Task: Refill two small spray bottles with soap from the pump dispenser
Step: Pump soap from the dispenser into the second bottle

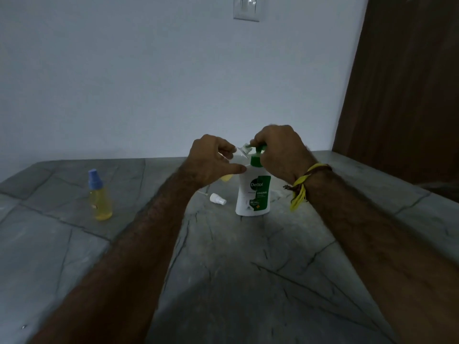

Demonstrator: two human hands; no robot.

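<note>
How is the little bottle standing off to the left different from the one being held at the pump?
The blue-capped spray bottle stands upright, alone on the stone counter; the held spray bottle is tilted in the left hand against the Dettol pump dispenser. The first is capped; the second is open, and a white spray cap lies nearby. Both hold yellowish liquid.

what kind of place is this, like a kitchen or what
Probably a room in a home, though which room is unclear. A grey stone slab counter runs along a plain painted wall with a switch plate, a dark wooden door stands at the right, and a household soap dispenser sits on the counter.
</note>
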